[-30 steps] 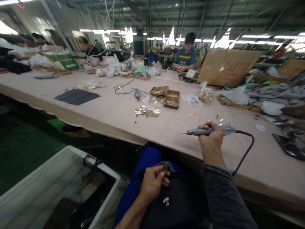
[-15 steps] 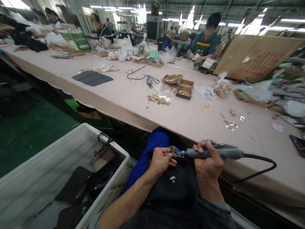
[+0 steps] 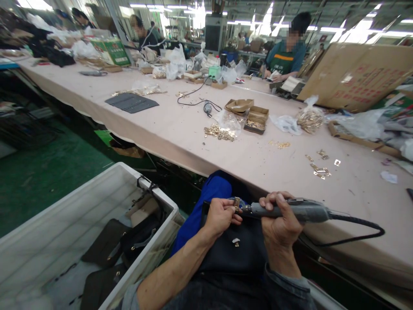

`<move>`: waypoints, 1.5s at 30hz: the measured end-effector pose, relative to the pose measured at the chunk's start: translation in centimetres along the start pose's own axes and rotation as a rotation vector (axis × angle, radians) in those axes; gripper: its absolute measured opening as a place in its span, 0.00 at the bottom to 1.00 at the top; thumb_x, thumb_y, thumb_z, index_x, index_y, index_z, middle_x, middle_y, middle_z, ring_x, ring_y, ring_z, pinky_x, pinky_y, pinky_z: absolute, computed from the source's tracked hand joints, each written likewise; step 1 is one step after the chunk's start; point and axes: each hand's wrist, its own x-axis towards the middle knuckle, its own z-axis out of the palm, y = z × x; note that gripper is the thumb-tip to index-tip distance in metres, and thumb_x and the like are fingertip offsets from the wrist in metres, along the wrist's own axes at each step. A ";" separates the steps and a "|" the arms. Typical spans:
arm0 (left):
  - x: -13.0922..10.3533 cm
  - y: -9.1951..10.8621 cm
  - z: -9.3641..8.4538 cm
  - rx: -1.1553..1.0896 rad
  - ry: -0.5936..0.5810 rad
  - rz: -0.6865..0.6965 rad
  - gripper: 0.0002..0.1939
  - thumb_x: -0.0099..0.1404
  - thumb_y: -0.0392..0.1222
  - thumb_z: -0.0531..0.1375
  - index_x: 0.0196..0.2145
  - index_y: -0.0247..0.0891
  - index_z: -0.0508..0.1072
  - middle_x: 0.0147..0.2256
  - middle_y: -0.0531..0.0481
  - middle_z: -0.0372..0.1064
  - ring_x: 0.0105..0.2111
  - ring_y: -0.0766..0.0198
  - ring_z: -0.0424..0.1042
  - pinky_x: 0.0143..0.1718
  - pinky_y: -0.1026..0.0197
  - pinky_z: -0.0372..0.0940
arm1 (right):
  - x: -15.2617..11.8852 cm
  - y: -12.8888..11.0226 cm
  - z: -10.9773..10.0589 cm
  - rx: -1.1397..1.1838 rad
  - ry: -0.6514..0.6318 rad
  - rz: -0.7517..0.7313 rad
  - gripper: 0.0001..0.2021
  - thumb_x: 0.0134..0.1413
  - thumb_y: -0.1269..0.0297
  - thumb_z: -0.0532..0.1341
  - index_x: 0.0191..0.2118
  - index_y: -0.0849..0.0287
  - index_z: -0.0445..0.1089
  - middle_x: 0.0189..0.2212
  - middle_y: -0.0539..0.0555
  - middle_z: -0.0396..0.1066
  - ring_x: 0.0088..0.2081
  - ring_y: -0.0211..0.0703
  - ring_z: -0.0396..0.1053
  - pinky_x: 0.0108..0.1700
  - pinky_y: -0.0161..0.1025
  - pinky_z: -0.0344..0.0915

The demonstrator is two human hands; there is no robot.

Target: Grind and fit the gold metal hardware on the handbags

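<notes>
A grey electric screwdriver with a black cord lies in my right hand, its fingers wrapped round the body. Its bit points left and meets a gold metal clasp. My left hand pinches that clasp between thumb and fingers at the upper edge of a black leather bag on my lap. Lower on the bag sits a small gold fitting with a white scrap by it. Whether a screw is on the bit is too small to tell.
On the left stands a white plastic bin holding dark bags. Gold hardware, small cardboard boxes and plastic bags lie on the pink-covered table. A co-worker sits across, beside a large cardboard sheet.
The screwdriver has shifted slightly left, so its tip is closer to the clasp. My left hand keeps its pinch. The whole view has shifted a little.
</notes>
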 end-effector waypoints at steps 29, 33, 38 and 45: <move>-0.1 0.0 0.1 -0.112 -0.010 -0.016 0.15 0.57 0.31 0.71 0.42 0.22 0.80 0.33 0.37 0.79 0.23 0.66 0.76 0.25 0.66 0.76 | 0.2 -0.1 -0.7 0.036 0.024 0.003 0.08 0.49 0.68 0.67 0.33 0.58 0.67 0.26 0.46 0.63 0.23 0.33 0.59 0.31 0.36 0.61; -0.1 0.1 0.3 -0.098 0.004 -0.021 0.12 0.58 0.28 0.68 0.41 0.21 0.81 0.33 0.38 0.78 0.22 0.66 0.76 0.23 0.67 0.75 | 0.1 -0.1 -0.7 0.050 0.024 0.007 0.08 0.49 0.69 0.67 0.34 0.58 0.67 0.26 0.47 0.63 0.23 0.33 0.59 0.31 0.37 0.61; -0.1 0.2 0.4 -0.091 0.014 -0.028 0.11 0.58 0.25 0.66 0.40 0.22 0.81 0.32 0.39 0.79 0.21 0.66 0.76 0.23 0.66 0.75 | 0.0 -0.1 -0.9 0.058 0.021 0.003 0.08 0.49 0.69 0.68 0.35 0.58 0.69 0.26 0.47 0.64 0.24 0.34 0.60 0.31 0.37 0.62; -0.3 0.4 0.5 -0.072 0.017 -0.029 0.12 0.58 0.25 0.64 0.40 0.23 0.81 0.32 0.38 0.79 0.22 0.66 0.76 0.24 0.66 0.75 | 0.1 -0.2 -0.9 0.043 -0.017 0.009 0.07 0.51 0.68 0.67 0.34 0.58 0.68 0.26 0.47 0.64 0.23 0.34 0.60 0.31 0.37 0.61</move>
